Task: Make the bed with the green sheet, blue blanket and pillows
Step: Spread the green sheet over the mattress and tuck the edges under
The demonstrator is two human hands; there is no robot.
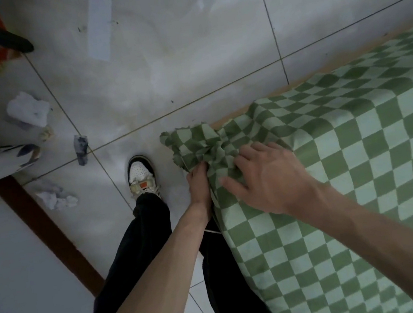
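A person's left hand (200, 183) is gripping the bunched corner of the green sheet (361, 174) at the bed's corner, while the right hand (269, 176) is pressing, fingers spread, on the fabric.

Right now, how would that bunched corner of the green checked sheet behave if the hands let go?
Likely floppy: the green checked sheet crumples into soft folds where the left hand grips it. It would probably sag down the bed's corner once released. It looks thin and light; the right hand resting on it dents it easily.
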